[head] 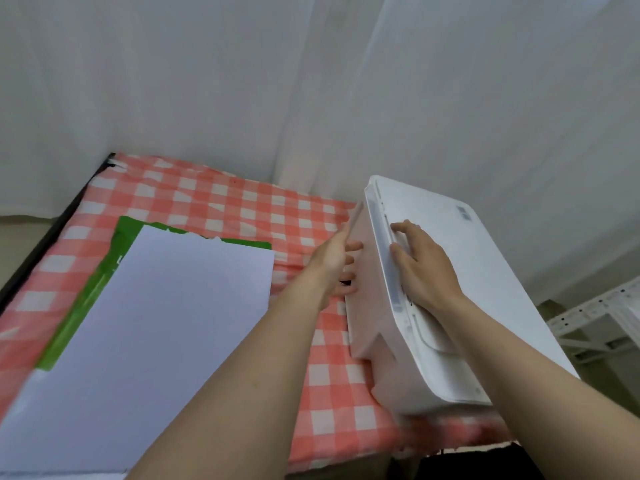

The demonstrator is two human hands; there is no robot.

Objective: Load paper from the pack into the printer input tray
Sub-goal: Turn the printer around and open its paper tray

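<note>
1. A white printer (450, 289) is seated at the right edge of the checked tabletop (214, 202).
2. Its side flap (363, 299) is gripped by the left hand (337, 261), fingers curled.
3. The right hand (422, 268) is laid flat on the top, grasping nothing.
4. The opened paper pack (145, 306) is placed at the left edge.

Paper stack (145, 327): lower corner cut off by the frame's bottom and left edges.
Green wrapper (121, 237): mostly hidden under the paper.
Left hand (337, 263): fingertips hidden behind the printer (450, 271) flap.
Printer label: too blurred to read.
</note>
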